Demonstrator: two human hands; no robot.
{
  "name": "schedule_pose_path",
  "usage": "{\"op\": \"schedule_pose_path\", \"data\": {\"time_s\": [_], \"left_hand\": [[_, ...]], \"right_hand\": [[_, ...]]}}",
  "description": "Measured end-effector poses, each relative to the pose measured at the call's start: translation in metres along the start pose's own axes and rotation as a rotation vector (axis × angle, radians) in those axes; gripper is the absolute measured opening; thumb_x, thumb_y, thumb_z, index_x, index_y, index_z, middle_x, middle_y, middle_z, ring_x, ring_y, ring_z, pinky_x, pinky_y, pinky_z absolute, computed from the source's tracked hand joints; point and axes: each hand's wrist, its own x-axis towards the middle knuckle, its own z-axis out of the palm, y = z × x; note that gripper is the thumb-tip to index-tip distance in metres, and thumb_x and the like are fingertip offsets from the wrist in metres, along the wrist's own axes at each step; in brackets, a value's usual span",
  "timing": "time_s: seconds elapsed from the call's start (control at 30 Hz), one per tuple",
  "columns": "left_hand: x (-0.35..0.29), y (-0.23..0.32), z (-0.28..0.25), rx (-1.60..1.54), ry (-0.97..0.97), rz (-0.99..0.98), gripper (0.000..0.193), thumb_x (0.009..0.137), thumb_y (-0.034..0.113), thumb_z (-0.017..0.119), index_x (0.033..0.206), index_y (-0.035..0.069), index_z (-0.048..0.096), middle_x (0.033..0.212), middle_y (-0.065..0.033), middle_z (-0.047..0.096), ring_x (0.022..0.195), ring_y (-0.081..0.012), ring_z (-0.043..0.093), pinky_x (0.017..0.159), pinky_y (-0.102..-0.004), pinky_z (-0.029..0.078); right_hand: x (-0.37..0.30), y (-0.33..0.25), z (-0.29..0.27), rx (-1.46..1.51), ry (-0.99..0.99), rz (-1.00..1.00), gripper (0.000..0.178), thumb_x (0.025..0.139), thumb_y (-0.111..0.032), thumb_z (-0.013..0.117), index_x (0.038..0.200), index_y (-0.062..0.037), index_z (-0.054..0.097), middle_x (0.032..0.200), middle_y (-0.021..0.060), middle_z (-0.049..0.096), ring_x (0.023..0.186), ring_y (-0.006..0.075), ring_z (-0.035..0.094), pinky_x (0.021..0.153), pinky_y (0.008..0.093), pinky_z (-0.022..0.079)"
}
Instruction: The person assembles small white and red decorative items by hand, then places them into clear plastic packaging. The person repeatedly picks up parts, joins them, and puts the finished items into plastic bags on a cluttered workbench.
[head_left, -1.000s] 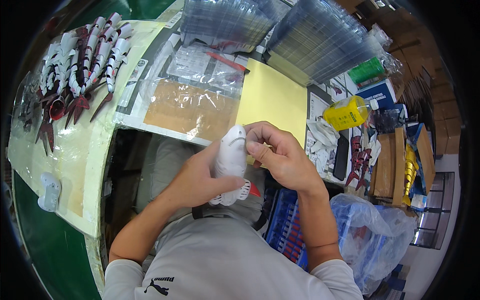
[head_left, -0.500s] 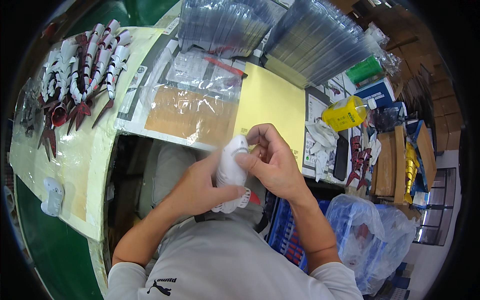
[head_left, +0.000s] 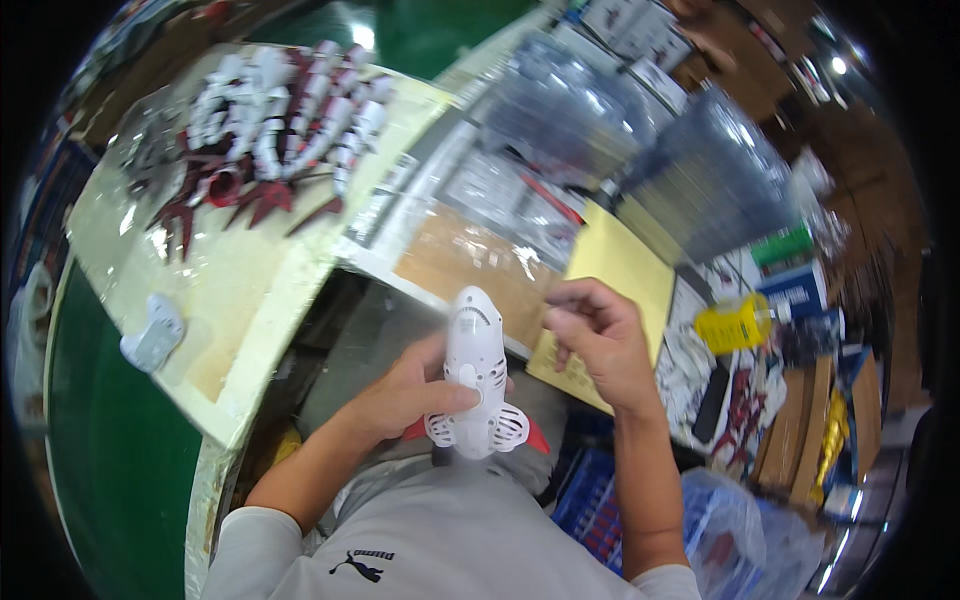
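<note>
A white plastic toy shark body (head_left: pixel 476 350), with slotted side pieces and red fins at its lower end, points away from me over my lap. My left hand (head_left: pixel 398 398) is closed round its left side, with the thumb lying across the white shell. To the right, apart from the toy, my right hand (head_left: pixel 606 345) is raised with fingers curled together. Its fingertips are blurred, and whatever they may pinch is too small to make out.
White-and-dark-red jointed toy parts (head_left: pixel 285 130) lie on the left table, with a white shell piece (head_left: pixel 153 335) nearer me. Stacked clear plastic trays (head_left: pixel 705 180) stand at the back. Yellow card (head_left: pixel 625 255), a yellow bottle (head_left: pixel 735 324) and blue crates (head_left: pixel 590 500) are on my right.
My right hand has come off the toy and moved right. The toy has turned to show its slotted face and both red fins. The whole view has shifted and tilted.
</note>
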Motion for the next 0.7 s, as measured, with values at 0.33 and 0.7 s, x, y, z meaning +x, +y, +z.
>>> {"op": "schedule_pose_path", "data": {"time_s": [0.33, 0.7], "left_hand": [[-0.066, 0.019, -0.045, -0.174, 0.385, 0.383, 0.083, 0.091, 0.029, 0.068, 0.159, 0.0, 0.033, 0.123, -0.0285, 0.067, 0.111, -0.0347, 0.072, 0.095, -0.0476, 0.062], [-0.099, 0.016, -0.062, -0.263, 0.465, 0.463, 0.08, 0.087, 0.024, 0.069, 0.155, -0.001, 0.036, 0.122, -0.0288, 0.067, 0.107, -0.0357, 0.073, 0.094, -0.05, 0.063]], "right_hand": [[0.192, -0.062, 0.097, -0.823, -0.076, -0.575, 0.032, 0.091, -0.017, 0.072, 0.115, 0.0027, 0.072, 0.078, 0.0132, 0.069, 0.068, 0.0178, 0.065, 0.063, 0.0338, 0.053], [0.298, -0.044, 0.128, -0.619, -0.361, 0.117, 0.058, 0.09, -0.031, 0.082, 0.137, -0.0039, 0.062, 0.094, 0.0069, 0.073, 0.081, 0.0185, 0.069, 0.067, 0.0327, 0.06]]}}
